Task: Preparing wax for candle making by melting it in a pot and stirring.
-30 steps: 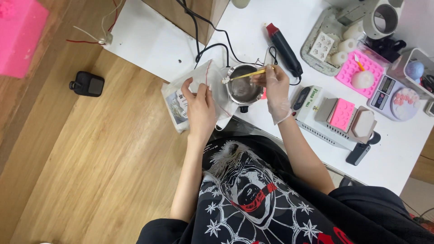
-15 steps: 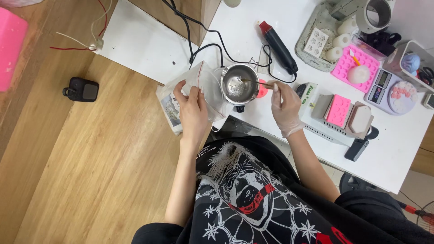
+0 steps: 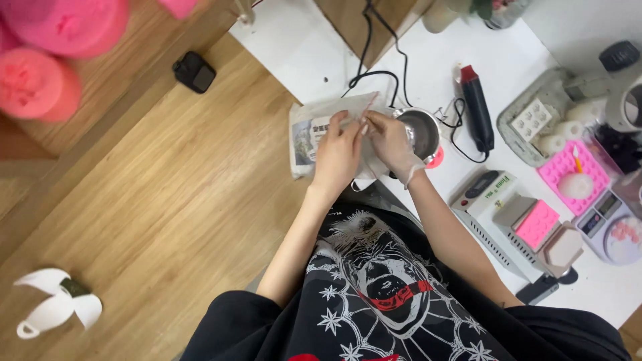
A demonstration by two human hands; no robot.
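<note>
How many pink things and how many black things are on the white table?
Pink molds: 2, one with a white ball on it, one on the grey box.
Black tools: 2, the heat gun and the small bar at the table edge.
Total: 4

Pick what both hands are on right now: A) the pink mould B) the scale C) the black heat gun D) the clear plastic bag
D: the left hand and the gloved right hand both pinch the clear bag beside the metal pot; the heat gun lies untouched on the table.
</note>
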